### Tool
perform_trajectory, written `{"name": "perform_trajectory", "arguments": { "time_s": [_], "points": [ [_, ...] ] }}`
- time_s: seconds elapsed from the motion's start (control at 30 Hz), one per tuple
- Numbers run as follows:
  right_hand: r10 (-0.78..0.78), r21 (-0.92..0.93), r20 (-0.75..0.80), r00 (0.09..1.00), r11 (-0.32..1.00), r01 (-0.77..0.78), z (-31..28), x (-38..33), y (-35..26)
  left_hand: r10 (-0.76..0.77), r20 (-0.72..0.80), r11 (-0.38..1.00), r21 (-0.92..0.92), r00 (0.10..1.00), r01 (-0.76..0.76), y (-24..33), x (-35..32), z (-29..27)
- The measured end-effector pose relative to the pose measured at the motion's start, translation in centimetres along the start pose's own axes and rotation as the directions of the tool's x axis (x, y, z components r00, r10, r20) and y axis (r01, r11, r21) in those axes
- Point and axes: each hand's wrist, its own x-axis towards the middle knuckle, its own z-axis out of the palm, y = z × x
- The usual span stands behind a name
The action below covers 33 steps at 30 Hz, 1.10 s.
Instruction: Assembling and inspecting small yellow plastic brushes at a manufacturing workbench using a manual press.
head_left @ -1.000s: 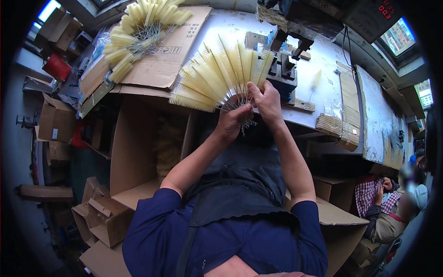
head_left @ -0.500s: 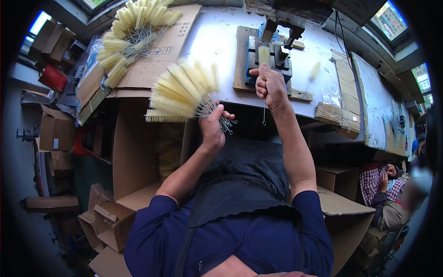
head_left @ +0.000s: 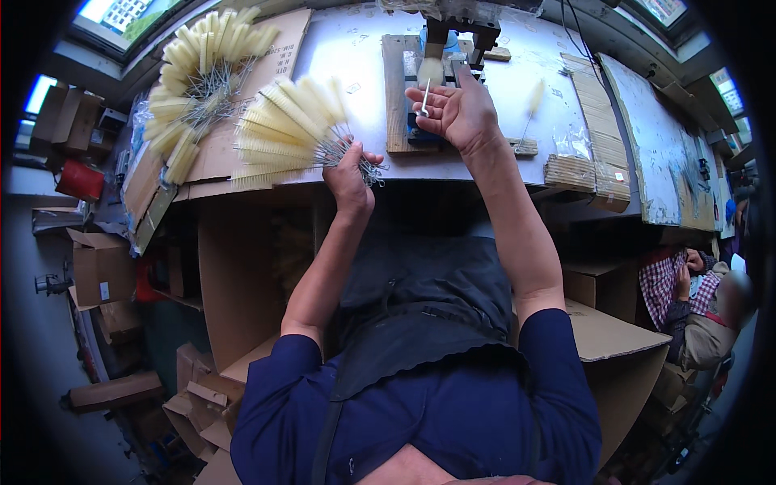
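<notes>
Our left hand (head_left: 349,171) is gripping a fanned bunch of yellow brushes (head_left: 287,129) above the worktop (head_left: 356,56) edge, while our right hand (head_left: 457,111) is pinching one brush (head_left: 427,81) by the wooden jig (head_left: 398,97)

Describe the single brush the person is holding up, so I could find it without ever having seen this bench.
Start at the white workbench and find the wooden block with the dark clamp near its far edge. Just in front of it the right hand pinches one brush, wire handle down and pale tuft up. It stands alone, unlike the fanned bunch gripped in the left hand.
</notes>
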Motion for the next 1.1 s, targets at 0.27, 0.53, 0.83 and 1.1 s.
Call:
{"name": "perform_trajectory", "arguments": {
  "time_s": [0.27,0.53,0.83,1.1],
  "points": [
    [-0.015,0.061,0.007,1.0,0.998,0.015,1.0,1.5,1.7,0.096,-0.056,0.994,0.054,0.994,-0.093,-1.8,4.1,-0.9],
    [-0.175,-0.134,-0.105,0.979,0.978,0.16,-0.9,-2.7,3.4,0.061,-0.073,0.997,0.045,0.995,-0.058,-2.5,4.4,-2.5],
    [-0.287,-0.206,-0.138,0.948,0.944,0.256,-5.4,-2.2,1.3,0.02,-0.067,0.997,0.081,0.998,-0.015,-2.4,4.1,-2.6],
    [-0.241,-0.202,-0.106,0.965,0.955,0.216,-5.9,-1.6,0.3,0.012,-0.032,0.993,0.12,0.999,-0.008,-2.4,4.0,-2.5]
  ]
}}
